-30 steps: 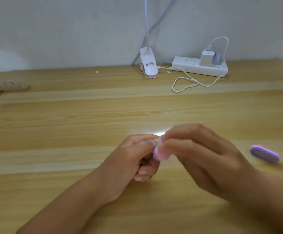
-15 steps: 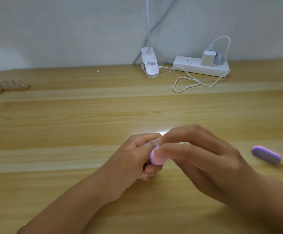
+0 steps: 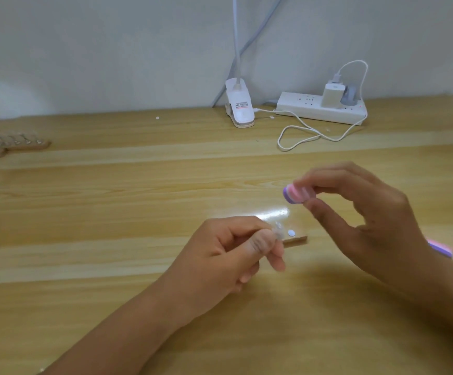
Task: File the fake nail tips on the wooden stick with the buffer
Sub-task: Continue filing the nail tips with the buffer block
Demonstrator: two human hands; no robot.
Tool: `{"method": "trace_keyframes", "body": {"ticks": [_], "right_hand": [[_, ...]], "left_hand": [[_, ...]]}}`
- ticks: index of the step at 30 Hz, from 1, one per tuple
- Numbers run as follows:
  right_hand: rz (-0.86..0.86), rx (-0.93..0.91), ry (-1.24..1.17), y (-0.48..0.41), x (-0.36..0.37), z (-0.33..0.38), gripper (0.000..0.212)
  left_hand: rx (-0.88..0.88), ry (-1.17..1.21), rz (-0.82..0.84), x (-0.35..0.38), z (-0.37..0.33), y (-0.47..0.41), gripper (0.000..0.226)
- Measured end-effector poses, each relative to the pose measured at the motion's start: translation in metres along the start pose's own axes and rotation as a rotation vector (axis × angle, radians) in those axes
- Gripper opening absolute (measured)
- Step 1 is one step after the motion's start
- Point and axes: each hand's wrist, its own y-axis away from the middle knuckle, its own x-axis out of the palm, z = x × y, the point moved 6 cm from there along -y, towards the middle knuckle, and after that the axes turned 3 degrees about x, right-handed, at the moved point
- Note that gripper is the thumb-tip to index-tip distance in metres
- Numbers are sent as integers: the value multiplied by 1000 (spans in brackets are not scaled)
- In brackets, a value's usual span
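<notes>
Hands meet low over the middle of the wooden tabletop (image 3: 111, 266). The left hand (image 3: 236, 250) is curled round a stick (image 3: 295, 241), thumb and fingers pinching it, so that only the stick's short brown end pokes out to the right. A clear nail tip (image 3: 278, 230) shows just above the fingertips, blurred; whether more tips sit under the fingers cannot be told. A small white dot (image 3: 290, 233) lies just beside the tip, on or close above the stick. The right hand (image 3: 368, 220) is up and to the right, apart from the stick, and pinches a pink and purple buffer (image 3: 297, 194) between thumb and forefinger, while its other fingers are loosely spread. A second buffer (image 3: 440, 247) lies on the tabletop at the right edge, partly hidden behind the right wrist. At the far edge by the wall stand a white lamp clip (image 3: 240, 106) and a power strip (image 3: 320, 112) with a charger (image 3: 333, 94) plugged in, its cable (image 3: 301, 133) looping over the wood. More sticks (image 3: 11, 143) with tips lie far left.
</notes>
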Motion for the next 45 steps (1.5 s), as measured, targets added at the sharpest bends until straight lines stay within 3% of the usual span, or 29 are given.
{"method": "trace_keyframes", "body": {"ticks": [3,6,10,14,18,23,27,32,35,40,45], "right_hand": [[-24,-66,-29,6,0,19,26],[62,-208,40,15,7,35,31],[109,-164,41,12,10,26,31],[158,-248,21,18,16,36,33],[143,-155,53,10,11,19,30],[225,-286,55,19,20,34,38],[198,-176,76,11,13,19,35],[265,-299,42,20,22,34,36],[203,-185,61,9,12,19,33],[250,-278,23,18,19,34,32],[158,-192,46,11,12,24,27]], "left_hand": [[52,18,-61,-5,-1,1,21],[108,-29,-49,-4,-7,2,18],[134,-98,-116,-6,-8,4,16],[143,-115,-154,-8,-8,7,15],[125,-180,-225,-12,-3,8,9],[232,-288,-191,-6,-13,9,11],[219,-369,-247,-9,-12,7,8],[262,-423,-228,-7,-15,9,19],[239,-411,-254,-9,-15,8,10],[248,-340,-216,-7,-16,9,12],[183,-286,-245,-10,-11,8,9]]}}
